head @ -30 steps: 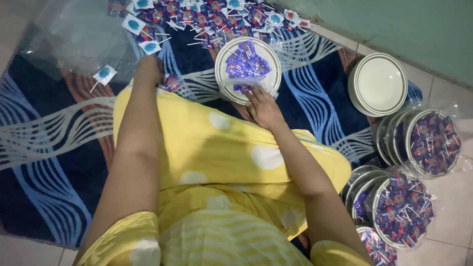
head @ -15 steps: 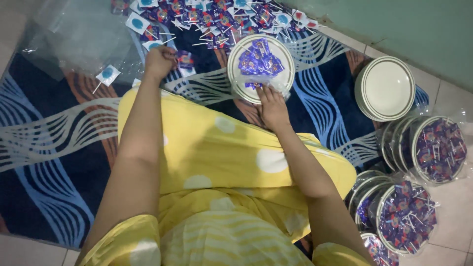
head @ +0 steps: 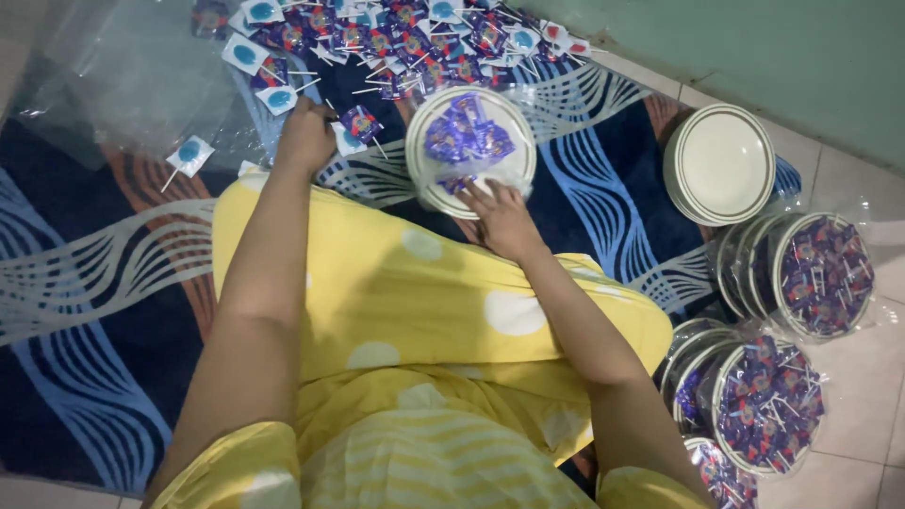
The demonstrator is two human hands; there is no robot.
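On the patterned rug (head: 85,283), left hand (head: 306,137) pinches a lollipop (head: 361,123) from the pile (head: 405,38); right hand (head: 501,219), fingers spread, steadies the tub (head: 426,179), which I think may tip if pushed

You've got one view only, from the camera on your head, tipped steeply down over your lap. Your yellow clothing (head: 424,311) fills the lower middle of the frame, close up. The patterned rug (head: 85,283) spreads across the left and the top. The tiled floor (head: 863,396) and green wall (head: 754,57) sit further off at right and upper right.
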